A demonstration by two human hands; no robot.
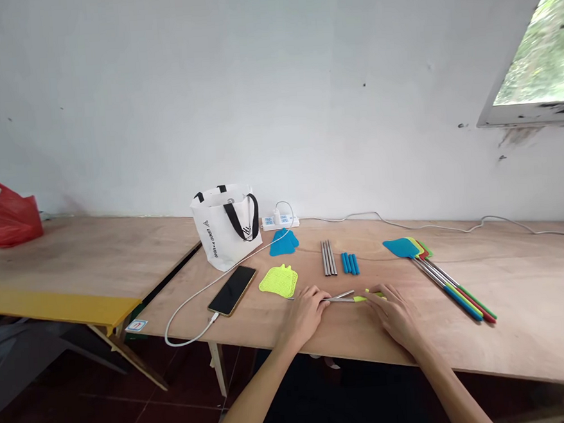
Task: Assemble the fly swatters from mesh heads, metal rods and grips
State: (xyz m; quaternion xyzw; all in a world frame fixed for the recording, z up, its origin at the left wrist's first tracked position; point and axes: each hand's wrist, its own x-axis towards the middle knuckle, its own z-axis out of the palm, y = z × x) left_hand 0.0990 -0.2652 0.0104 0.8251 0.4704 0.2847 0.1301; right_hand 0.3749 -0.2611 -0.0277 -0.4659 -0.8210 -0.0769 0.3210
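Note:
At the table's front edge, my left hand (309, 311) is closed on a thin metal rod (337, 300); a second rod crosses beside it. My right hand (392, 310) closes its fingers on a yellow-green handle sleeve (360, 298), which sits at the rod's right end. More yellow-green shows under the right fingers, partly hidden. Left of my hands lie yellow-green fly swatter heads (278, 281), with blue swatter heads (283, 242) behind them. Several metal rods (328, 258) and several blue handle sleeves (350, 263) lie in rows beyond my hands.
Assembled fly swatters (451, 283) in several colours lie at the right. A phone (232, 291) on a white charging cable (174, 322) rests at the left, before a white tote bag (225, 231). A power strip (280, 222) stands by the wall. A red bag (6, 214) sits on the neighbouring table.

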